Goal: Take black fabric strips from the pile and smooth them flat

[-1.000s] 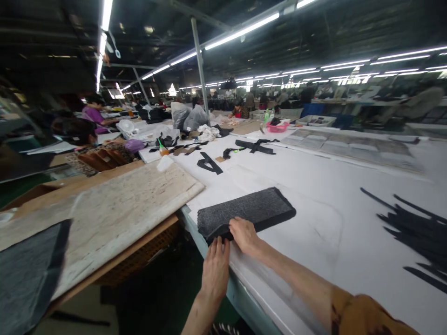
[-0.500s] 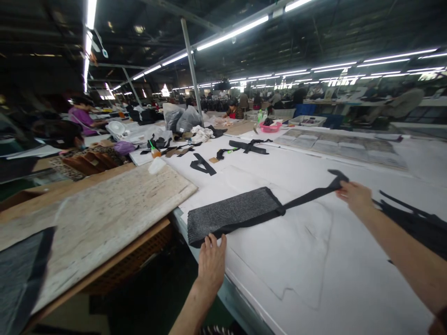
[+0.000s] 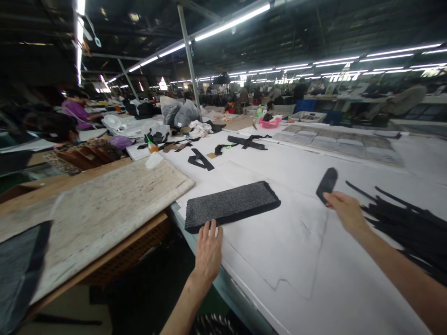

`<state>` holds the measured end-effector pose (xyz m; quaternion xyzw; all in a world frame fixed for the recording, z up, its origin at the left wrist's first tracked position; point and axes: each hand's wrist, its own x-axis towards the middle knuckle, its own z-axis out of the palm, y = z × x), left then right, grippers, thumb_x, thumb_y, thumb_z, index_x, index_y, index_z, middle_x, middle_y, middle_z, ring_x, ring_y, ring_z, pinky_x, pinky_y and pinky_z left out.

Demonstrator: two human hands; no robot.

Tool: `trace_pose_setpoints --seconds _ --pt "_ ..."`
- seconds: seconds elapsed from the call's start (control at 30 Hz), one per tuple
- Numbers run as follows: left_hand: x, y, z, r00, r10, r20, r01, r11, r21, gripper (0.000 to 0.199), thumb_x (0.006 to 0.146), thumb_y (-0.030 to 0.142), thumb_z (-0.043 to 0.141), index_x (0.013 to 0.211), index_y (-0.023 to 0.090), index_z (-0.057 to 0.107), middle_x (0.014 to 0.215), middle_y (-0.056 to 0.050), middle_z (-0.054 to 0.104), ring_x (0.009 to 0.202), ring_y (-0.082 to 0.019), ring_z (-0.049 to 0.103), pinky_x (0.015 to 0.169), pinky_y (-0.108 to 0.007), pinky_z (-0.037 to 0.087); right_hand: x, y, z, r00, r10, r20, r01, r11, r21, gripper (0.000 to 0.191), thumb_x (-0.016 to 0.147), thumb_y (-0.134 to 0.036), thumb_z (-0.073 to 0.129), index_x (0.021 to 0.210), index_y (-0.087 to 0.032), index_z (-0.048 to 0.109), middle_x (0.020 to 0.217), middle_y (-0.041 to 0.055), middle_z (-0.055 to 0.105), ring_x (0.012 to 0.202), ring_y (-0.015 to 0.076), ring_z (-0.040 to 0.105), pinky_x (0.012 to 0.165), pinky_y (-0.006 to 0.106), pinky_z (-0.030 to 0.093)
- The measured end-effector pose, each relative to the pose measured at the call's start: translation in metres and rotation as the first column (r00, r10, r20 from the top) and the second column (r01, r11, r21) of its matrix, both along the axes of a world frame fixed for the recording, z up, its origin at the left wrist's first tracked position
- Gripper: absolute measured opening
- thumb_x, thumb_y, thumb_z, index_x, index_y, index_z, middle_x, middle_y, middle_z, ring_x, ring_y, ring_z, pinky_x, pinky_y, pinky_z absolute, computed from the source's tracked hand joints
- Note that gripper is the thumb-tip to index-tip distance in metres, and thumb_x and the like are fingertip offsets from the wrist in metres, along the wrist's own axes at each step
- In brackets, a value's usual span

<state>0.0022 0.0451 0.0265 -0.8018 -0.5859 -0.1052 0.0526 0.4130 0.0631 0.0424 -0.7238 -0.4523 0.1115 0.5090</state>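
The left hand (image 3: pixel 208 246) lies palm down, fingers extended together, on the near edge of the grey woven panel (image 3: pixel 232 204), a flat oblong with smooth black edging on the white table (image 3: pixel 265 260). Right of the panel, the right hand (image 3: pixel 344 207) pinches a dark round-ended piece (image 3: pixel 327 185), arm stretched out. Beyond the panel, black strips (image 3: pixel 246 142) cross; tube lights (image 3: pixel 232 22) line the dark ceiling.

No text, label, brand, number or sign can be read on anything in view.
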Motion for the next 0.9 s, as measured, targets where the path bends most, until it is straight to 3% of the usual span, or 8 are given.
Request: trace_pose_setpoints --seconds 0.1,0.2,0.33,0.43,0.57,0.7,0.83,0.9 --pt "0.008 -0.017 0.004 0.9 0.007 0.436 0.087 0.977 -0.194 0.035 0.081 0.004 0.039 0.099 0.015 0.067 0.106 -0.013 0.067 0.102 -0.026 0.059 0.09 -0.043 0.047 -0.077 -0.015 -0.021 0.968 0.248 0.049 -0.244 0.967 -0.079 0.039 0.078 -0.054 0.051 0.062 -0.018 0.053 0.055 -0.0011 0.051 0.056 0.0141 0.049 0.053 0.026 0.038" --pt "0.021 -0.029 0.008 0.521 0.316 0.793 0.261 0.826 -0.5 0.027 0.087 0.028 0.044 0.095 0.012 0.065 0.085 -0.01 0.069 0.071 -0.02 0.063 0.065 -0.033 0.052 -0.141 -0.027 -0.032 0.873 0.441 0.208 -0.438 0.897 -0.06 0.037 0.087 -0.042 0.044 0.058 -0.019 0.044 0.059 -0.0019 0.046 0.055 0.0112 0.044 0.052 0.024 0.034" --pt "0.029 -0.032 0.01 0.012 0.655 0.756 0.422 0.682 -0.598 0.043 0.082 0.048 0.053 0.098 0.009 0.058 0.083 -0.013 0.068 0.065 -0.017 0.064 0.06 -0.027 0.052 -0.192 -0.036 -0.044 0.692 0.534 0.485 -0.558 0.823 -0.109 0.032 0.093 -0.024 0.039 0.063 -0.018 0.049 0.069 0.0002 0.052 0.06 0.0109 0.048 0.057 0.023 0.036" --pt "0.025 -0.03 0.01 -0.118 0.738 0.665 0.439 0.639 -0.631 0.047 0.084 0.054 0.049 0.097 0.009 0.054 0.078 -0.013 0.068 0.063 -0.017 0.066 0.059 -0.027 0.053 -0.212 -0.045 -0.05 0.519 0.507 0.688 -0.606 0.786 -0.122 0.028 0.092 -0.016 0.041 0.068 -0.017 0.056 0.071 0.0022 0.055 0.066 0.0134 0.051 0.062 0.025 0.039" --pt "0.013 -0.029 0.01 -0.108 0.764 0.636 0.392 0.621 -0.679 0.046 0.09 0.053 0.037 0.093 0.01 0.053 0.07 -0.01 0.067 0.055 -0.016 0.065 0.054 -0.025 0.052 -0.224 -0.058 -0.051 0.352 0.476 0.806 -0.645 0.747 -0.159 0.015 0.088 -0.023 0.055 0.076 -0.016 0.061 0.074 0.0044 0.057 0.072 0.0177 0.052 0.065 0.03 0.039" --pt "0.004 -0.027 0.01 -0.013 0.733 0.68 0.269 0.657 -0.704 0.04 0.089 0.049 0.041 0.088 0.011 0.055 0.065 -0.005 0.062 0.054 -0.016 0.064 0.052 -0.027 0.053 -0.222 -0.062 -0.047 0.332 0.504 0.797 -0.667 0.723 -0.18 0.012 0.087 -0.023 0.057 0.078 -0.017 0.062 0.076 0.004 0.059 0.072 0.0176 0.052 0.065 0.031 0.039" --pt "0.002 -0.024 0.006 0.238 0.653 0.719 0.165 0.702 -0.693 0.016 0.08 0.026 0.056 0.088 0.012 0.057 0.06 0.0 0.058 0.053 -0.015 0.06 0.049 -0.025 0.049 -0.219 -0.058 -0.04 0.402 0.563 0.722 -0.687 0.707 -0.169 0.016 0.088 -0.013 0.051 0.079 -0.018 0.063 0.081 0.0035 0.06 0.076 0.0162 0.053 0.069 0.029 0.041" --pt "0.002 -0.023 0.003 0.418 0.558 0.717 0.095 0.758 -0.646 0.022 0.071 0.009 0.056 0.093 0.013 0.058 0.061 0.001 0.059 0.055 -0.014 0.058 0.051 -0.023 0.046 -0.221 -0.054 -0.036 0.437 0.592 0.677 -0.683 0.708 -0.178 0.017 0.088 -0.011 0.05 0.081 -0.018 0.063 0.084 0.0035 0.06 0.077 0.0161 0.052 0.071 0.029 0.041"
